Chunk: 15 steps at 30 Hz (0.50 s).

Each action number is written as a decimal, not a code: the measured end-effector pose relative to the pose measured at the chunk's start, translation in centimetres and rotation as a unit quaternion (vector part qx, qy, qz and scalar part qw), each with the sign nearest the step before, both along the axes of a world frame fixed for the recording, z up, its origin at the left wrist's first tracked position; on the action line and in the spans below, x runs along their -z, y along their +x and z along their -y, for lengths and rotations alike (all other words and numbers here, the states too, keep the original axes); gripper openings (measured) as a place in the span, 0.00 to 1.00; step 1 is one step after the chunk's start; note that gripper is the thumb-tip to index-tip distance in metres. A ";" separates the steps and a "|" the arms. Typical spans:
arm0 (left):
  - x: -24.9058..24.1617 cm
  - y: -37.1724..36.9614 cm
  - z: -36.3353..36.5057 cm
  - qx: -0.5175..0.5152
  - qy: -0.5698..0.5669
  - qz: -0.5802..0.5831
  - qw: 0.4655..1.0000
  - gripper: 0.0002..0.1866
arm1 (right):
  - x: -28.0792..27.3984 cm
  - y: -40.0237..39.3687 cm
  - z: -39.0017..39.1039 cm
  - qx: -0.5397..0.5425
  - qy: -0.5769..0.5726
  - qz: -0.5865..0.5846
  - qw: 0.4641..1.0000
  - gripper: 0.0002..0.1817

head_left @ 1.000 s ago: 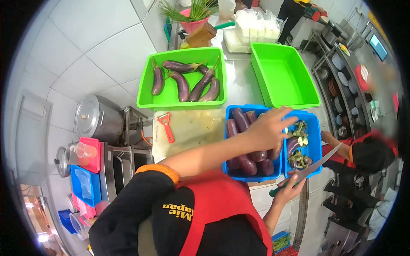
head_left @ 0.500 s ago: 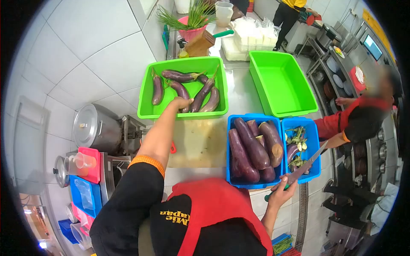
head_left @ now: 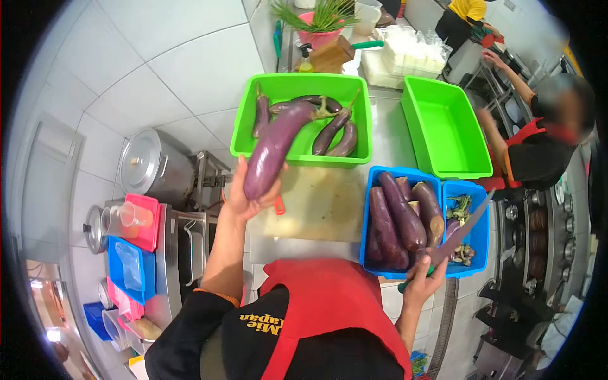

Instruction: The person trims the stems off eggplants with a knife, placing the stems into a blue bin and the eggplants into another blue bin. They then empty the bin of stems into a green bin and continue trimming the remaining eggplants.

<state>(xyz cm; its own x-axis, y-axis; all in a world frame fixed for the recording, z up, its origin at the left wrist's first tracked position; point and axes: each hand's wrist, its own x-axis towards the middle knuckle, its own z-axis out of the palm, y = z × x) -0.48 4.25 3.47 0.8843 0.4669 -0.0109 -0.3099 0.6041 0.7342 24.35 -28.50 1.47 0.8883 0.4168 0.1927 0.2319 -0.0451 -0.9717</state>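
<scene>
Eggplant (head_left: 277, 149) sits in the left hand (head_left: 244, 196), curled around its thick end, stem (head_left: 325, 112) over the green tub (head_left: 304, 79); the right hand (head_left: 423, 278) holds a knife (head_left: 463, 233) over the small blue tub (head_left: 468, 271); a snug grip, knife well apart, seems wise.

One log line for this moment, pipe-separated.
left hand: holds eggplant, stem end pointing away | right hand: grips knife | red peeler: partly hidden, on cutting board

Bright light glints on the held eggplant (head_left: 277, 145) — wall tiles (head_left: 196, 69) bow, corners go black.
</scene>
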 end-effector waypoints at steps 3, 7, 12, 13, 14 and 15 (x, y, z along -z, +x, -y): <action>4.2 -3.0 2.5 0.007 0.160 -0.087 0.983 0.38 | -2.4 -2.7 -2.7 -0.145 -0.024 -0.041 0.988 0.11; 5.2 -5.9 5.0 0.114 0.317 -0.367 0.867 0.35 | -3.1 -5.3 -7.2 -0.325 -0.223 0.066 0.917 0.08; 8.6 -6.8 6.3 0.046 0.483 -0.430 0.762 0.32 | 2.5 -8.6 -9.6 -0.350 -0.415 0.173 0.822 0.08; 8.2 -6.4 6.4 0.033 0.516 -0.482 0.708 0.33 | 3.7 -8.7 -9.5 -0.339 -0.448 0.191 0.805 0.09; 7.9 -6.0 6.5 0.020 0.548 -0.530 0.647 0.34 | 4.7 -9.0 -9.7 -0.327 -0.478 0.209 0.788 0.10; 8.1 -5.5 6.8 0.016 0.605 -0.551 0.575 0.36 | 5.3 -9.5 -9.9 -0.326 -0.482 0.206 0.787 0.10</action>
<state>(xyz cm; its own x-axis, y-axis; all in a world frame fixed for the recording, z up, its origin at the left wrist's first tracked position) -5.99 -2.50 -4.60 0.6596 0.7062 -0.2573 0.7434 -0.5623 0.3623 14.87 -18.61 -3.87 0.3706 0.8869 -0.2759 0.7974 -0.4561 -0.3951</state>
